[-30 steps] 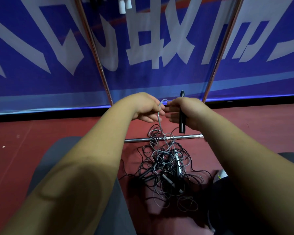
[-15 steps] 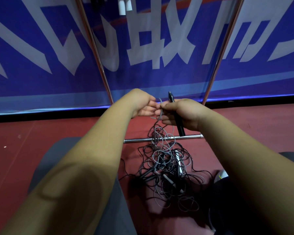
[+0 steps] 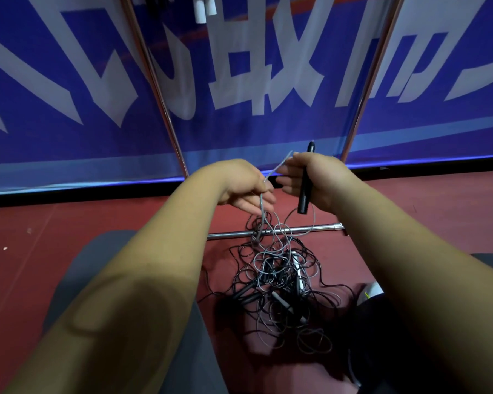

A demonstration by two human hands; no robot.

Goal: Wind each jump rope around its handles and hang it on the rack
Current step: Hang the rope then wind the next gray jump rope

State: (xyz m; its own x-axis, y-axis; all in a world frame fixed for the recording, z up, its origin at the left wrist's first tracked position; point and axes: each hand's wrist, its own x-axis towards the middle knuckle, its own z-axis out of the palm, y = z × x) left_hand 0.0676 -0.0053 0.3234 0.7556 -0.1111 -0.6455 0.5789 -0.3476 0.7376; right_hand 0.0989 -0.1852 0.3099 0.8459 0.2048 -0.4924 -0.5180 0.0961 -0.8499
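The hands have drawn apart: the right hand (image 3: pixel 318 180) curls round the smooth black handle (image 3: pixel 304 199), now tipped back upright, while fingers of the left hand (image 3: pixel 244 186) seem to pinch the thin gray cord (image 3: pixel 276 167), stretched taut between them. I judge that slack for one wrap. At 6 o'clock the wiry tangle (image 3: pixel 276 280) lies on the red floor (image 3: pixel 69 237), draped over the rack's chrome bar (image 3: pixel 228 235).
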